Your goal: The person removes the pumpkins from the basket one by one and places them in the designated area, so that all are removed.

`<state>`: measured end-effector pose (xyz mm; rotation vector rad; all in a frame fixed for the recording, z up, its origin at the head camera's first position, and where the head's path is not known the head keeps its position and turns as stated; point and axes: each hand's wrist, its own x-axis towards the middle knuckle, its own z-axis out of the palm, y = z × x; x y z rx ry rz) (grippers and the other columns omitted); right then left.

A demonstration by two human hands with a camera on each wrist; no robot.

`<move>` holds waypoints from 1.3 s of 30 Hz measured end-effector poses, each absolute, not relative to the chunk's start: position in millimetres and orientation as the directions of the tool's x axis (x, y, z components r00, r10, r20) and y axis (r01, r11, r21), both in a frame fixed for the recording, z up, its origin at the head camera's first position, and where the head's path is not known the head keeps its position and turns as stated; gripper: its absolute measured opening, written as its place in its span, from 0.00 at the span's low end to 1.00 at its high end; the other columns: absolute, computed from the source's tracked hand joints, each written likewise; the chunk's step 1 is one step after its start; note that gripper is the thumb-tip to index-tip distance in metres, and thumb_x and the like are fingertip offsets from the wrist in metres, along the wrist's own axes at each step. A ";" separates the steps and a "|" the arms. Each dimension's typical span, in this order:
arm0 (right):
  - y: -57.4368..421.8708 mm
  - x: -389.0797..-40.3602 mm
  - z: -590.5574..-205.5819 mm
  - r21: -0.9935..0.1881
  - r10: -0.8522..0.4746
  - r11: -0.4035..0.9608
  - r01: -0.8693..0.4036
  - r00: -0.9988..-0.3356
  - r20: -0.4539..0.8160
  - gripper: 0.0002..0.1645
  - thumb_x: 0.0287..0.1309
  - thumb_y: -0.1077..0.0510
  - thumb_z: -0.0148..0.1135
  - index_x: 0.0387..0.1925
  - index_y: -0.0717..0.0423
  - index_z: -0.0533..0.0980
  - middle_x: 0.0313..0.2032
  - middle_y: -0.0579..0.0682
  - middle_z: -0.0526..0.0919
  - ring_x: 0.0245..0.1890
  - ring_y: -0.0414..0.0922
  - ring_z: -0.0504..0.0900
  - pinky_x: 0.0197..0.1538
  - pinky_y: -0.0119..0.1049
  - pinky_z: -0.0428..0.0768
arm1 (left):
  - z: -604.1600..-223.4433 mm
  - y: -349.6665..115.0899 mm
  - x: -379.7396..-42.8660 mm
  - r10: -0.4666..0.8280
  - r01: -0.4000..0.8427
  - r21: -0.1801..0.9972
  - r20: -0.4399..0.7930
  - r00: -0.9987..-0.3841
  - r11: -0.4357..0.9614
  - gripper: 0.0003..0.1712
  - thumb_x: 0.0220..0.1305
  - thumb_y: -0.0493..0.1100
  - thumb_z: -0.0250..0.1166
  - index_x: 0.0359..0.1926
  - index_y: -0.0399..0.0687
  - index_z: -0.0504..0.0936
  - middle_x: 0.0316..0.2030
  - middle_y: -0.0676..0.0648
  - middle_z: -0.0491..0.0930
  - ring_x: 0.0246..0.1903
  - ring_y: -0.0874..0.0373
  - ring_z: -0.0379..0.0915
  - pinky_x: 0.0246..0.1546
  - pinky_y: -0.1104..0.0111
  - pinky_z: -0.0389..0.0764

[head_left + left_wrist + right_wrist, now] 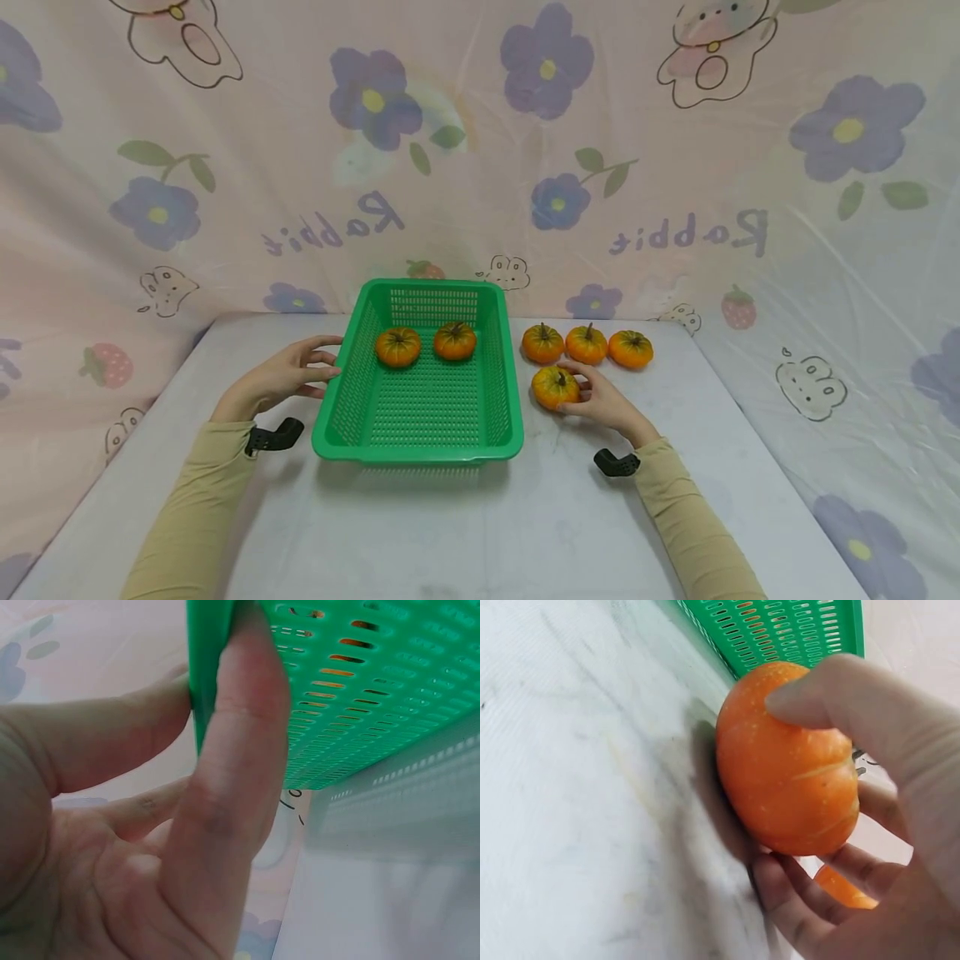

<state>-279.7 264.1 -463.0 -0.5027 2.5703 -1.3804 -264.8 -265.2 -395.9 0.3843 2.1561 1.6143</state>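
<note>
Right wrist: curled hand (930, 825) grips pumpkin (787, 769), contact with table (570, 795) unclear.

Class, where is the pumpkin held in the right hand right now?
In the head view, the held pumpkin is just right of the green plastic basket, in front of the row of three pumpkins, gripped by the right hand.

Upright ribbed orange pumpkin (551, 389) just beside a green slotted basket (420, 454)
</note>
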 end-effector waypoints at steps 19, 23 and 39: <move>245.6 -264.4 -433.3 -0.830 -0.378 0.516 -0.214 -0.926 0.003 0.43 0.54 0.63 0.70 0.67 0.68 0.59 0.65 0.68 0.59 0.56 0.65 0.67 0.57 0.58 0.71 | -393.6 -265.4 -263.5 0.455 -0.027 0.960 -0.157 -0.877 0.280 0.42 0.69 0.40 0.60 0.74 0.39 0.46 0.55 0.29 0.66 0.43 0.49 0.77 0.42 0.58 0.82; 245.0 -261.7 -430.5 -0.830 -0.377 0.517 -0.210 -0.926 -0.001 0.43 0.54 0.63 0.70 0.67 0.68 0.60 0.64 0.70 0.60 0.56 0.66 0.67 0.57 0.60 0.70 | -393.0 -264.8 -262.8 0.458 -0.034 0.961 -0.162 -0.874 0.275 0.42 0.69 0.39 0.60 0.74 0.39 0.45 0.54 0.29 0.66 0.42 0.50 0.77 0.42 0.58 0.82; 255.3 -262.1 -403.9 -0.826 -0.360 0.502 -0.257 -0.930 0.070 0.44 0.54 0.64 0.69 0.68 0.65 0.58 0.63 0.68 0.63 0.60 0.67 0.64 0.60 0.62 0.65 | -393.1 -266.1 -263.5 0.466 -0.035 0.961 -0.166 -0.869 0.276 0.42 0.69 0.39 0.60 0.73 0.38 0.45 0.53 0.30 0.67 0.42 0.50 0.77 0.41 0.58 0.83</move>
